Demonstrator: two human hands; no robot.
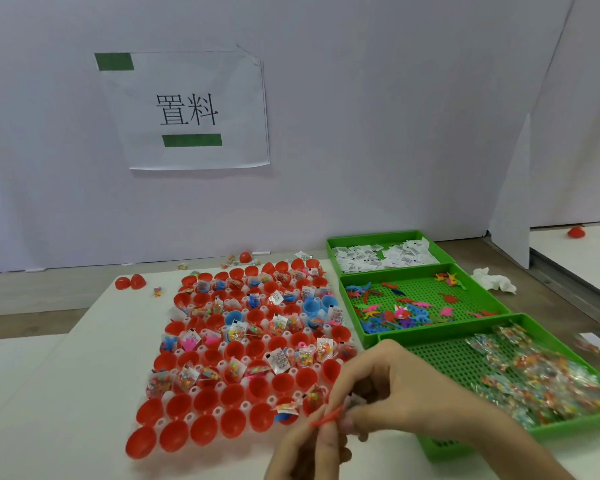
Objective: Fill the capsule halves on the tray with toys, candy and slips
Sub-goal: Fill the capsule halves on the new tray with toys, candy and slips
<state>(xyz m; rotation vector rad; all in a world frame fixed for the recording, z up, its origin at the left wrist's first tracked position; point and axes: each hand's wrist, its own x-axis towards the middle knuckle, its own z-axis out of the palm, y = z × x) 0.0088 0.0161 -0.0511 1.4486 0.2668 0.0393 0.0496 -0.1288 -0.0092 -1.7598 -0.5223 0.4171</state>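
Note:
A translucent tray (pixel 187 417) on the white table holds rows of red capsule halves (pixel 205 401) and a few blue ones (pixel 312 306). Many far halves hold candy packets, small toys and slips; the near-left rows look empty. At the tray's near right corner my two hands meet. My left hand (pixel 305 452) comes up from the bottom edge and pinches a thin red toy (pixel 326 417). My right hand (pixel 395 393) reaches in from the right with fingers curled at the same toy.
Three green bins stand in a line right of the tray: paper slips (pixel 385 258) farthest, coloured plastic toys (pixel 413 306) in the middle, candy packets (pixel 541 379) nearest. Loose red halves (pixel 130 282) and candy lie behind the tray. A crumpled tissue (pixel 494 282) lies far right.

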